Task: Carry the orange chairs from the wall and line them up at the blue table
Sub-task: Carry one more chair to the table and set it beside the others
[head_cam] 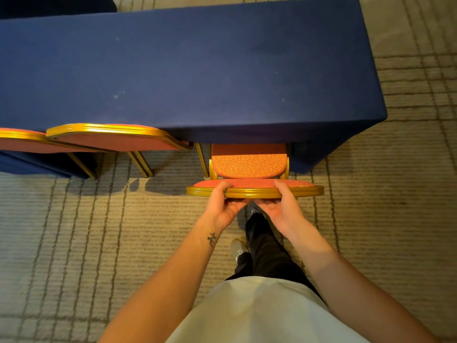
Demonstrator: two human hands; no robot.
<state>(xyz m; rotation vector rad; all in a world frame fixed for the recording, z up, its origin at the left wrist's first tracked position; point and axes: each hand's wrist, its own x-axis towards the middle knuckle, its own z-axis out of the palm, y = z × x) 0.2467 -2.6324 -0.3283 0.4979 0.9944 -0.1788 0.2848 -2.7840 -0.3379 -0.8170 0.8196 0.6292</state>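
An orange chair (249, 167) with a gold frame stands right in front of me, its seat tucked partly under the blue table (188, 70). My left hand (223, 209) and my right hand (282, 209) both grip the top rail of its backrest, thumbs on top and fingers beneath. Two more orange chairs stand at the table to the left: one (113, 138) next to mine and another (22, 142) at the frame's left edge, their backrests overlapping.
Beige striped carpet (86, 243) covers the floor on every side. The table's right end (366, 125) lies just right of the held chair. My feet in grey shoes (238, 248) stand directly behind the chair.
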